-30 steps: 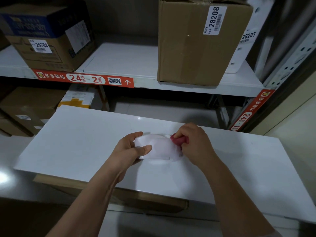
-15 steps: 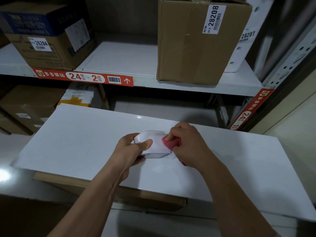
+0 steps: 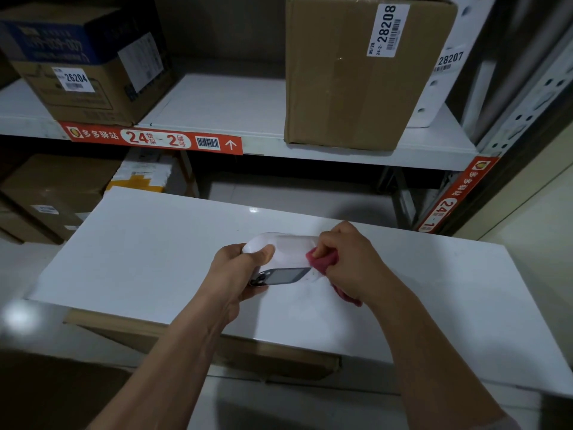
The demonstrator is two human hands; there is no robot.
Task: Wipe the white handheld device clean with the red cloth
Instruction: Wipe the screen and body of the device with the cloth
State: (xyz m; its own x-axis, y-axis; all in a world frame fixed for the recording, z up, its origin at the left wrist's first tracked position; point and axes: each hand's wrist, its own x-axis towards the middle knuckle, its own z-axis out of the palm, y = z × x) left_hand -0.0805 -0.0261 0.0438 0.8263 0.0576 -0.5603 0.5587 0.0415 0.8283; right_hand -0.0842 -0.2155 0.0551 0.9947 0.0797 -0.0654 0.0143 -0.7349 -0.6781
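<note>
My left hand (image 3: 238, 271) grips the device (image 3: 280, 256) at its 9 o'clock end, thumb curled over the white shell and fingers wrapped underneath. The device is held just above the white board (image 3: 139, 259), near its middle, tilted so its dark screen (image 3: 283, 276) faces toward me at 6 o'clock. I cannot tell whether any edge of it touches the board.

My right hand (image 3: 347, 262) pinches the red cloth (image 3: 322, 260), bunched between thumb and curled fingers, against the device's 3 o'clock end. A tail of cloth hangs out below the palm at about 5 o'clock.

Handling judgement: the device appears to be a rigid, smooth plastic shell, light enough for a one-handed hold. Glossy plastic is likely to slip under rubbing pressure, so the hold belongs around the narrow end, opposite the wiped area. The screen is probably the fragile face; wipe it with light pressure only. The cloth is soft and limp and conforms to curved edges when bunched.

Beyond the board, from 10 to 1 o'clock, runs a shelf (image 3: 223, 113) with a red label strip (image 3: 152, 138). One cardboard box (image 3: 356, 72) stands on it at 1 o'clock and a second box (image 3: 83, 63) at 10 o'clock.
</note>
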